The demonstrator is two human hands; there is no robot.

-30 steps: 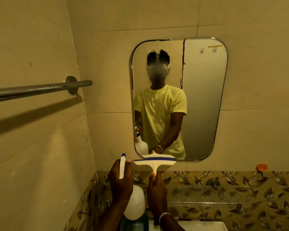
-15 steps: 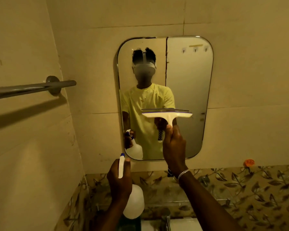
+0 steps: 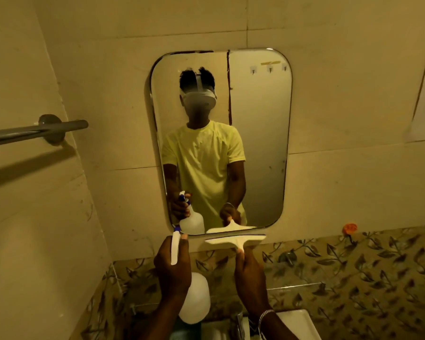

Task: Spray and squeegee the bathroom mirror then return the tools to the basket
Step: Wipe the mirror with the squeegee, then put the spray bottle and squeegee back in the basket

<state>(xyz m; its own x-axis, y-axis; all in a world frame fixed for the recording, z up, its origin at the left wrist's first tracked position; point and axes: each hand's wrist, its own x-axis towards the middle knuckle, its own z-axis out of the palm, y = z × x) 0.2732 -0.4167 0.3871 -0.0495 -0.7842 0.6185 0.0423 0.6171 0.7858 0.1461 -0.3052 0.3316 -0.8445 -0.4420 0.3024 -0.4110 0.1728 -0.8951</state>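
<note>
A rounded mirror (image 3: 258,143) hangs on the tiled wall ahead and reflects a person in a yellow shirt. My left hand (image 3: 173,268) grips a white spray bottle (image 3: 195,299) with a blue-tipped nozzle, held upright below the mirror's lower left corner. My right hand (image 3: 249,271) holds a white squeegee (image 3: 234,240) by its handle, with the blade level at the mirror's bottom edge. No basket is in view.
A chrome towel bar (image 3: 35,131) juts from the left wall at head height. Below are a leaf-patterned tile band (image 3: 353,266), a tap (image 3: 238,320) and a white sink rim (image 3: 297,322). An orange hook (image 3: 349,228) sits right of the mirror.
My right hand has drawn the squeegee down from the mirror's middle to its bottom edge. The spray bottle in my left hand has stayed put.
</note>
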